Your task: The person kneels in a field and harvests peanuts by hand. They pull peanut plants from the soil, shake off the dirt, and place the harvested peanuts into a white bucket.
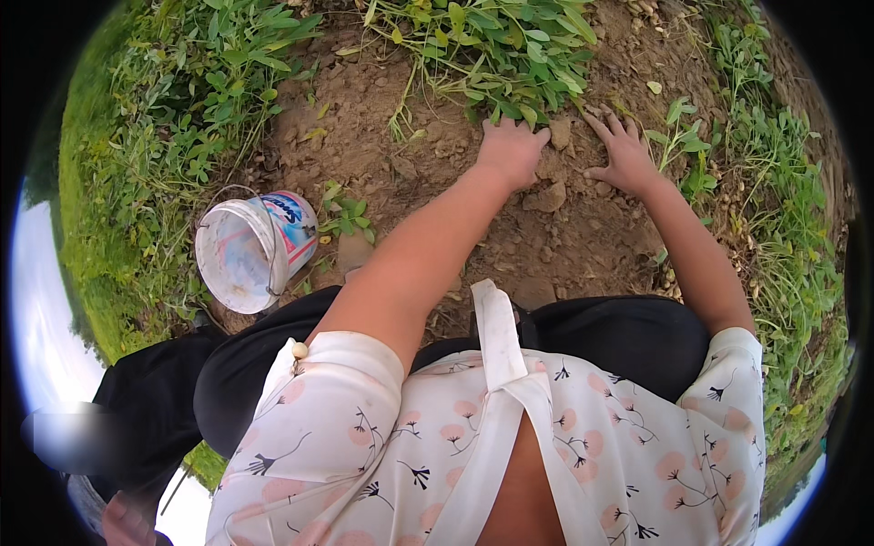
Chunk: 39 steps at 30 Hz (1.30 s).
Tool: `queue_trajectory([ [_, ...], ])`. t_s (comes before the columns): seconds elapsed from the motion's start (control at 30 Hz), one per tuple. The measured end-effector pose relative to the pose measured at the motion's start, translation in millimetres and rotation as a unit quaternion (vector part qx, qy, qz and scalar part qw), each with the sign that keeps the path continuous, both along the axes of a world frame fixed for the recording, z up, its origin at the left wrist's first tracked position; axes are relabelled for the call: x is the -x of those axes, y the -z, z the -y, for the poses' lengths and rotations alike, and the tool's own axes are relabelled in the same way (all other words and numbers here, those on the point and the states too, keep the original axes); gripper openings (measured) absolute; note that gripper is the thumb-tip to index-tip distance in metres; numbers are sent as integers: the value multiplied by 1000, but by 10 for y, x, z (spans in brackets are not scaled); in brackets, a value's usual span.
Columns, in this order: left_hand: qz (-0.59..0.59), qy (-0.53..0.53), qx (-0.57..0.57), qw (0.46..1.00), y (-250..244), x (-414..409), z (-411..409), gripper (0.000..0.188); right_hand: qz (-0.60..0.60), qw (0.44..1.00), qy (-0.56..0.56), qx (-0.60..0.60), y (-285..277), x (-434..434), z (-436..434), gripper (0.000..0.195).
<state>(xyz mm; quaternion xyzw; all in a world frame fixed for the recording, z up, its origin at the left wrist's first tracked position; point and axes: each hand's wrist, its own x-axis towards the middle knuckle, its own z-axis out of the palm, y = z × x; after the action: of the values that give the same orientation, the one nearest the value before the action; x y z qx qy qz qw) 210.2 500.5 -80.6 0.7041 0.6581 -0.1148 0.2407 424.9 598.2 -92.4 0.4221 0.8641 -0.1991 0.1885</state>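
Observation:
Both bare hands reach forward over loose brown soil (580, 239). My left hand (511, 151) lies at the near edge of a leafy green plant clump (505, 54); its fingertips are partly hidden under the leaves, so whether they hold anything cannot be told. A clod of soil (560, 134) lies just right of its thumb, and a larger clod (546, 197) is nearer to me. To the right, my right hand (623, 153) rests on the soil with fingers spread and nothing held, beside a small green sprig (683, 136).
A white plastic bucket (235, 256) with a wire handle and printed side lies tipped at the left, its mouth towards me. Leafy plants (232, 89) border the soil at left and right. Pods (645, 13) lie at the top right. Another person in dark clothing (147, 396) is at lower left.

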Motion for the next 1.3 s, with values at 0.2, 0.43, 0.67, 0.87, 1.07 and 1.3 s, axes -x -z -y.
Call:
queue_trajectory([
  [0.2,-9,7,-50,999,105,-18,5,53,20,999,15,21,48,38,-32,111],
  [0.43,-1,-4,-36,999,153,12,-19,46,-8,998,-50,-24,-6,-67,-83,81],
  [0.67,75,-190,51,978,218,175,288,48,-105,989,-62,-80,-68,-384,498,55],
  [0.87,108,30,-97,989,157,-251,893,49,-150,979,-116,-80,399,-727,1573,47],
  [1.07,6,206,37,978,135,-399,800,80,-44,974,-188,115,-58,-626,913,44],
  [1.3,-38,-182,85,979,15,283,-324,55,-54,953,299,11,175,-1219,-255,66],
])
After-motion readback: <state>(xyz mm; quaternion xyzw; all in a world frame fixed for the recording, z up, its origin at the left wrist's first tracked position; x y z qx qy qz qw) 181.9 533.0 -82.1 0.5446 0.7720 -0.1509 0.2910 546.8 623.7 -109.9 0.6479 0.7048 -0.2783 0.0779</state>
